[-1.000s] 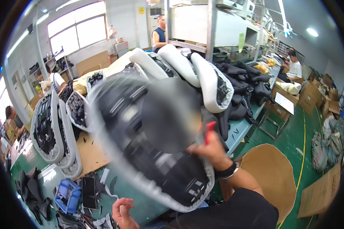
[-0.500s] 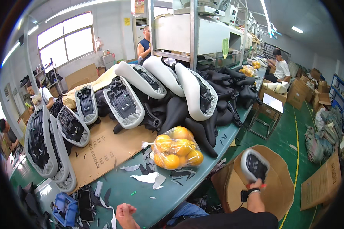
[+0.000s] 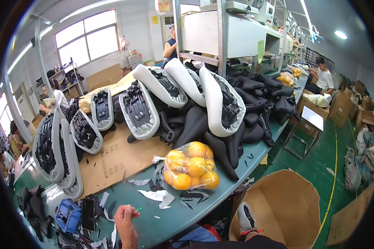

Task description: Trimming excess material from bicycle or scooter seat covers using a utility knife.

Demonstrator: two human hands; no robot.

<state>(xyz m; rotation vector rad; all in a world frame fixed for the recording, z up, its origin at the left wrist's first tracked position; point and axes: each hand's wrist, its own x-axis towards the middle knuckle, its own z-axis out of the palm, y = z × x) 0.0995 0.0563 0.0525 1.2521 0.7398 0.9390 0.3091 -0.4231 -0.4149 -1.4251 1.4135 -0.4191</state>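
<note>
My left hand [image 3: 126,215] hovers over the near table edge, fingers curled together; whether anything is inside is hidden. Close to it lie small green bits [image 3: 139,208] and white scraps [image 3: 158,196]. At the lower right, my right hand [image 3: 248,232], mostly hidden by my sleeve, holds the near end of a seat cushion [image 3: 246,216] with a pale cover and black base. This cushion is inside the near side of a large open carton [image 3: 291,199]. More such seat cushions [image 3: 139,110] stand or lean across the table, undersides showing.
A clear bag of oranges [image 3: 192,166] sits on the green table [image 3: 149,230]. Black saddles [image 3: 193,122] are heaped behind it. A blue basket [image 3: 68,215] and a phone [image 3: 88,214] lie at the left. A stool [image 3: 306,120] and a seated person [image 3: 322,76] are farther right.
My right hand has drawn the seat cushion toward me, lower and to the left within the carton. My left hand has shifted slightly left and up. The view has turned a little left.
</note>
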